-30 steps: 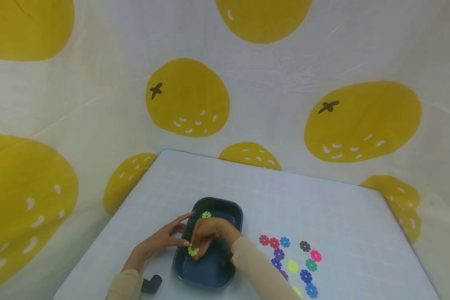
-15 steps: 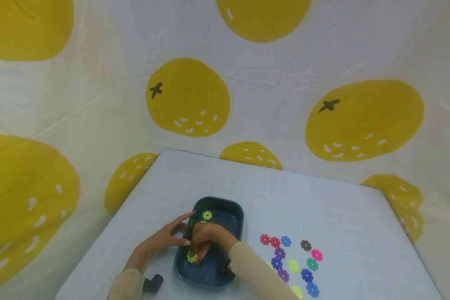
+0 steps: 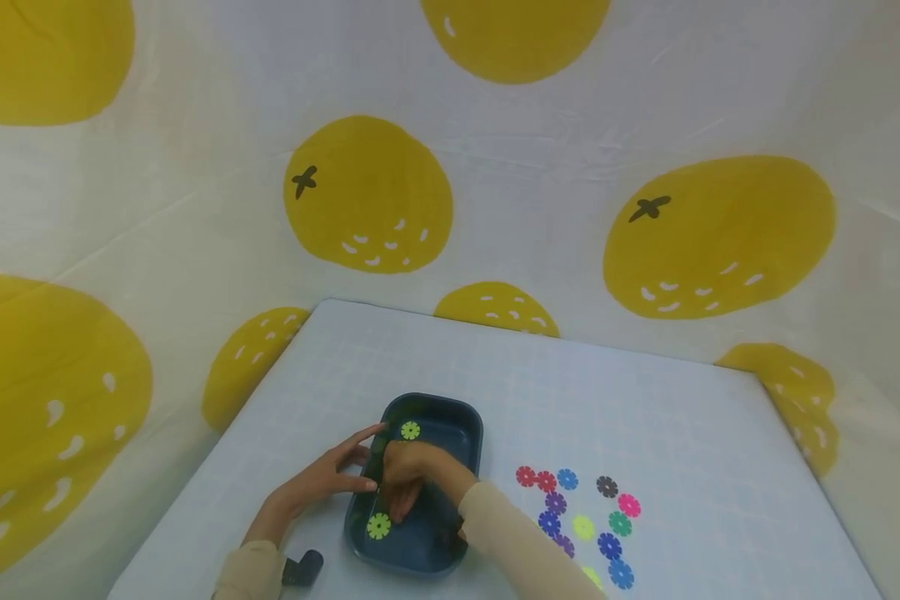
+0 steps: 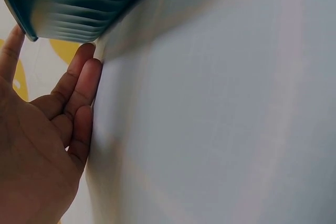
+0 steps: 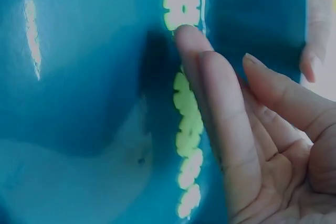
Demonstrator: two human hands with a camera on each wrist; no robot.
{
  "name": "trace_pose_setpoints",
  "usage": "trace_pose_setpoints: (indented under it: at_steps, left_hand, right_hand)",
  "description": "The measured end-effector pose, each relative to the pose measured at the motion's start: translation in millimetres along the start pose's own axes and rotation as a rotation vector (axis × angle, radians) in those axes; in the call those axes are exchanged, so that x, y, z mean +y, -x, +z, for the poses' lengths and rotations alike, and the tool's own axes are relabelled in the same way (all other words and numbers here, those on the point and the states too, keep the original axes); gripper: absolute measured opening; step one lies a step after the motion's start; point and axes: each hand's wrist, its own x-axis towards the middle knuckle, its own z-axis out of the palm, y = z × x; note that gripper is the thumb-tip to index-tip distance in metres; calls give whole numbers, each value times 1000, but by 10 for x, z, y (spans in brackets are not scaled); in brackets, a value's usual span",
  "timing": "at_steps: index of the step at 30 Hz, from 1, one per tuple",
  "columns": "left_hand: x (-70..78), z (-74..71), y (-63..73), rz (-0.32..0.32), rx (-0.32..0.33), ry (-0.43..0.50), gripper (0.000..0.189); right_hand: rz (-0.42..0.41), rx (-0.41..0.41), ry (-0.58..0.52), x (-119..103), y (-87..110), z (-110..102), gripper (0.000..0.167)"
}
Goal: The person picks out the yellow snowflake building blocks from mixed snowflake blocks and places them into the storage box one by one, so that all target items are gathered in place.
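Note:
A dark blue rectangular tray [image 3: 450, 435] lies on the table. Inside it, my right hand [image 3: 420, 467] reaches down along the left side with fairly straight fingers. In the right wrist view, a fingertip [image 5: 190, 36] touches the end yellow-green flower-shaped disc [image 5: 182, 4]. Several similar discs [image 5: 190, 135] stretch in a line behind the fingers. The head view shows one disc [image 3: 378, 526] near the hand and another [image 3: 410, 430] at the far end; my hand hides those between. Against the tray's left side rests my left hand [image 3: 318, 482], its fingers spread and touching the tray [image 4: 79, 9].
To the right of the tray, several colourful flower-shaped discs [image 3: 556, 503] lie flat on the white table [image 3: 645, 417]. A black object [image 3: 303, 568] lies beside the left sleeve [image 3: 251, 571]. A curtain with yellow fruit prints hangs behind and around the table.
The nearest yellow-green disc in the tray has shifted towards the tray's near end. The right fingers have moved slightly the same way. The left hand stays at the tray's left side.

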Motion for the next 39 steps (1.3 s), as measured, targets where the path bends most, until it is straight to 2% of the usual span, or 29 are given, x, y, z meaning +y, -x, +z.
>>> trace_pose_setpoints:
  at_steps: [6,10,17,23,30,39]
  left_hand:
    - [-9,10,-17,-16,15,-13,90]
    - [-17,8,-21,-3,16,-28,90]
    - [8,23,-14,-18,18,-26,91]
    - [6,27,-14,-52,14,-1,88]
    - [43,34,-25,-55,3,-11,88]
    - [80,32,-4,-55,-2,-42,89]
  right_hand:
    - [-79,17,-44,5,160,-148,19]
    - [-116,24,-129,43,299,-305,18]
    - [-171,61,-270,262,655,-585,19]
    - [-107,124,-345,592,1028,-738,20]
    - [-43,213,-383,1049,1445,-767,21]
    - [-11,243,-492,1535,1779,-704,26]
